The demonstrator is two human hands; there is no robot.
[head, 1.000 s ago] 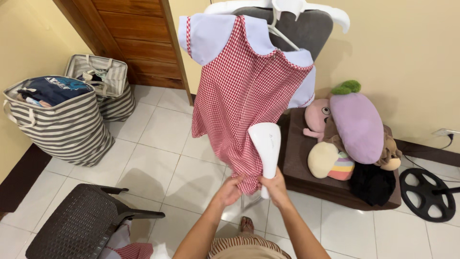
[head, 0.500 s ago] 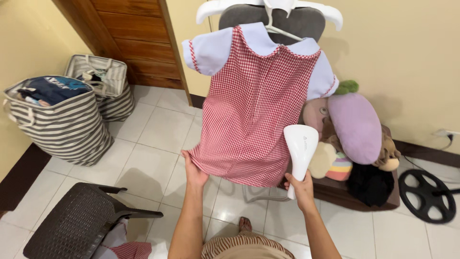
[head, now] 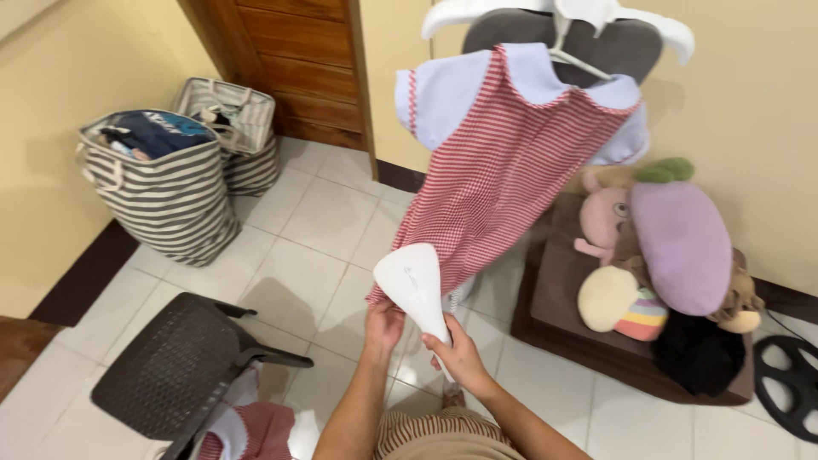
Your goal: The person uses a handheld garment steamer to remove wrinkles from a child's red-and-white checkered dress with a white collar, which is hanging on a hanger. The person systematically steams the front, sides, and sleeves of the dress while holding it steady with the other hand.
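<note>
A small red-and-white checked dress (head: 503, 170) with pale sleeves hangs on a white hanger (head: 562, 17) against a grey stand. My left hand (head: 383, 325) pinches the dress's lower hem and pulls it down and left. My right hand (head: 456, 358) grips the handle of a white handheld steamer (head: 413, 285), whose head sits against the hem just above my left hand.
Two striped laundry baskets (head: 170, 192) full of clothes stand by a wooden door (head: 298, 60) at the left. A dark plastic chair (head: 175, 366) is at lower left with a checked garment (head: 256, 426) beside it. Plush toys (head: 673, 247) lie on a brown ottoman (head: 554, 298); a fan base (head: 788, 379) is at right.
The view shifted right. My right hand carried the steamer from the dress's right side to its lower left hem, and my left hand moved in close beside it.
</note>
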